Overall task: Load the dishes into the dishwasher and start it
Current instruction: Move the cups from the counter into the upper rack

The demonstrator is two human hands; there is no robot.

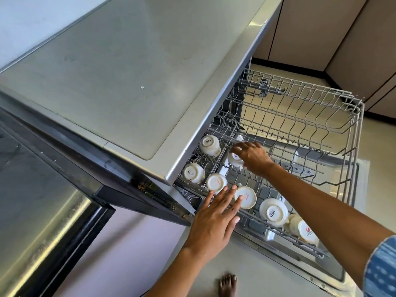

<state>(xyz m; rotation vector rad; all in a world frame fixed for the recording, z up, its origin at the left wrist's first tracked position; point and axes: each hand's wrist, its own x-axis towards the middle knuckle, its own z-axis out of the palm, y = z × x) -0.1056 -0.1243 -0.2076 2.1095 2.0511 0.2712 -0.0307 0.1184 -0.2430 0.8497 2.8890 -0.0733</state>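
The upper rack (pixel 300 116) stands pulled out above the lower rack (pixel 278 219), which sits over the open dishwasher door (pixel 334 273). Seven upturned cups (pixel 210 145) sit in the lower rack. The countertop (pixel 128 71) lies left of both racks.

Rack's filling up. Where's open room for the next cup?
Free: the rack's far half, from the right hand out to the far rim, bare wire. Also a gap between that hand's cup and the SISTA cup. Crowded: the near-left strip by the countertop edge, four upturned cups plus the left hand.
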